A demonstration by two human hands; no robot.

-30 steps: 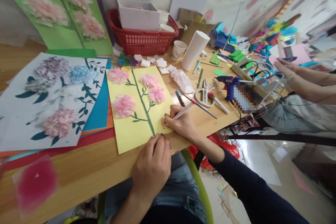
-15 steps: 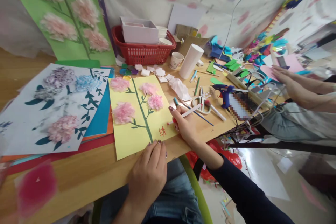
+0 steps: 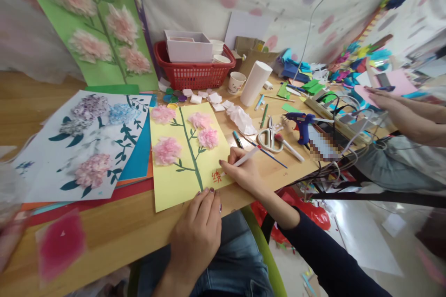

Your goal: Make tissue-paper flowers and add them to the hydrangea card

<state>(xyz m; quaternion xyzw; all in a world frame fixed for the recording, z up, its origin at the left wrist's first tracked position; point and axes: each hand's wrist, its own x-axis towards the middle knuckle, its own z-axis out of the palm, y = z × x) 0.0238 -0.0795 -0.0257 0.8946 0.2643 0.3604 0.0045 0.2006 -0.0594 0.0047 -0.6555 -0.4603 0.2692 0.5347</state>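
At the far left of the table (image 3: 114, 222), a green board (image 3: 69, 67) with pink ruffled flowers leans upright at the back. White sheet (image 3: 45, 176) in front of it: purplish, blue and pink flowers, dark leaves, lying over blue, orange and red papers. Red basket (image 3: 198, 79) farther back, white box (image 3: 190, 48) and cups inside. Yellow card (image 3: 167, 190) is mid-table, lying flat near the front edge, a bit skewed. Dark green stem slants down it, small leaves off the side twigs. Four fluffy pink flowers, two each side of the stem. One red handwritten character near its lower right corner, rest of that area plain yellow. Left hand (image 3: 198, 222): fingers straight and together, palm down, tips on the card's bottom edge by the stem foot, gripping nothing. Right hand (image 3: 244, 169) is closed in a writing grip, fingers wrapped around a white pen (image 3: 249, 154) with a red end, just right of the red character. Tip mostly hidden by the fingers; can't tell if it touches paper. Paper cup (image 3: 236, 83) and white roll (image 3: 255, 84) stand behind. Right of that: scissors (image 3: 270, 138), blades pointing away, then blue glue gun (image 3: 304, 127) on its side. Far right, another person's hand (image 3: 390, 102) by pink paper (image 3: 400, 82).
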